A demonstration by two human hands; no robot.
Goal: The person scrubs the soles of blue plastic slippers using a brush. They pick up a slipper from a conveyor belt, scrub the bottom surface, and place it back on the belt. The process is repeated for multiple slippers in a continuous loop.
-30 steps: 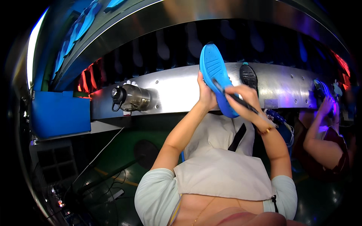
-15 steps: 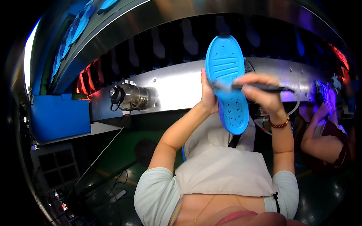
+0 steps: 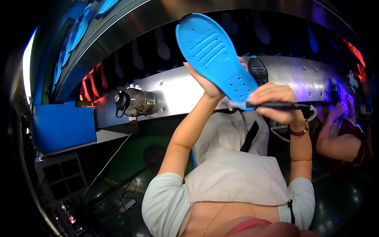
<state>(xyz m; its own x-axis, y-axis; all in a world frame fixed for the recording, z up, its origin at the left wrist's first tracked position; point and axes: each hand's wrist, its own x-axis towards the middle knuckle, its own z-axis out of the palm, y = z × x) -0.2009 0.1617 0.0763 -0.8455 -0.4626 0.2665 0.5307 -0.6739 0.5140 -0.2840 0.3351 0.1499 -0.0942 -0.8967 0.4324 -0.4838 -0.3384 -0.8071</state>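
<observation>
A bright blue shoe sole (image 3: 211,47) is held up over the metal ledge, its ridged and dimpled face turned toward me. My left hand (image 3: 207,83) grips it from below and behind, with fingertips just showing at its far right edge. Between the fingers of my right hand (image 3: 275,98) is a brush with a black handle (image 3: 282,105). Its pale bristles, blurred, are at the sole's near end; whether they touch it I cannot tell. Beyond the right hand, a dark shoe sole (image 3: 257,70) rests on the ledge.
A steel ledge (image 3: 173,89) curves across in front of me, with a dark rack of hanging soles behind it. A brown-tinted bottle (image 3: 138,102) lies on the ledge at left, near a blue box (image 3: 63,125). At far right a co-worker's arm (image 3: 335,144) reaches toward a purple-lit shoe part.
The blue sole has risen and tilted, its far end swinging left. The brush has gone from the sole's middle to its near end. The dark sole on the ledge has come into view.
</observation>
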